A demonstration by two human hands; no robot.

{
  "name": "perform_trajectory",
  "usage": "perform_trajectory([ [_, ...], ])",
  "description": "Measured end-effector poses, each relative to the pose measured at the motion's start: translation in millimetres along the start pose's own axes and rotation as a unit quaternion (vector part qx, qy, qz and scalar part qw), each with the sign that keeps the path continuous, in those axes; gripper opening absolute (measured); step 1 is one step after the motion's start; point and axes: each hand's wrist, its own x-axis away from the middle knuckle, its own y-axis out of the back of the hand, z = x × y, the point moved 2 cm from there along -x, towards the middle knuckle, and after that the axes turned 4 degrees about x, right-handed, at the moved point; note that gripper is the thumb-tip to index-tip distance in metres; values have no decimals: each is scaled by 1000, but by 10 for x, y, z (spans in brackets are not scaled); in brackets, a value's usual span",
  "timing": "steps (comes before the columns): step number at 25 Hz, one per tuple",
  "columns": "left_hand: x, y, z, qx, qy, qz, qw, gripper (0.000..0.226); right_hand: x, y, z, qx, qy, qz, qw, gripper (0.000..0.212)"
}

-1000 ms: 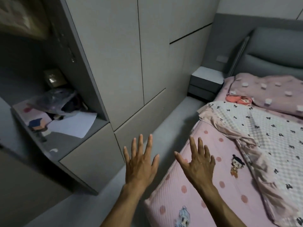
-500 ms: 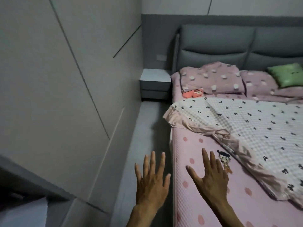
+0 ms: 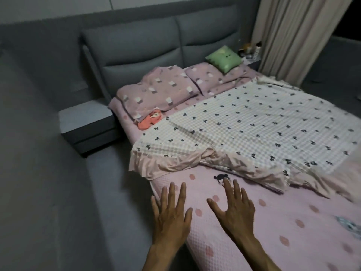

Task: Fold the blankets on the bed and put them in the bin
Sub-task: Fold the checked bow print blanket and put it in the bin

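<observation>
A white checked blanket (image 3: 244,130) with small black bows and a peach ruffled edge lies spread across the middle of the bed (image 3: 263,227), which has a pink dotted sheet. My left hand (image 3: 172,214) hovers flat with fingers spread over the bed's near left edge. My right hand (image 3: 234,208) is held out beside it above the pink sheet, fingers straight, a short way from the blanket's ruffled hem. Neither hand holds anything. No bin is in view.
Two mauve pillows (image 3: 156,90) and a green cushion (image 3: 223,58) lie by the grey headboard (image 3: 156,42). An orange cloth item (image 3: 149,122) sits under the left pillow. A grey nightstand (image 3: 86,124) stands left of the bed, beige curtains (image 3: 293,36) at right.
The view has swung right from the wardrobe and shelf to the whole bed. Both hands stay outstretched and empty, now over the bed's near corner.
</observation>
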Motion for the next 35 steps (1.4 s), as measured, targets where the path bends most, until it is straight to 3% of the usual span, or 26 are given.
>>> perform_trajectory([
  [5,-1076,-177,250,30,-99,39,994,71,-478,-121,158,-2,-116,-19,993,90],
  [10,-2038,-421,236,-17,-191,68,979,64,-1005,-191,210,-39,-228,-34,972,88],
  [16,-3179,-813,-101,-30,-282,104,953,63,-1942,-465,-49,-42,-306,-55,950,104],
  [20,-3717,-1316,-428,-27,-389,147,909,75,-2387,-684,-357,-49,-391,-28,919,103],
  [24,-4245,-2418,-906,-30,-481,204,852,92,-2941,-1202,-966,-58,-481,-27,874,97],
  [27,-4449,-3264,-1208,-50,-531,224,816,61,-3194,-1641,-1698,-51,-517,-78,851,97],
  [29,-4644,-3736,-1338,-69,-534,212,815,70,-3275,-1891,-2166,-48,-518,-97,849,94],
  [30,-4728,-3948,-1377,-88,-539,192,815,62,-3292,-2028,-2367,-21,-501,-99,860,93],
  [33,-4873,-4255,-1582,-129,-516,171,829,94,-3348,-2324,-2794,137,-376,-58,915,99],
  [35,-4852,-4251,-1679,-181,-508,159,827,84,-3457,-2419,-2928,215,-293,-46,930,97],
])
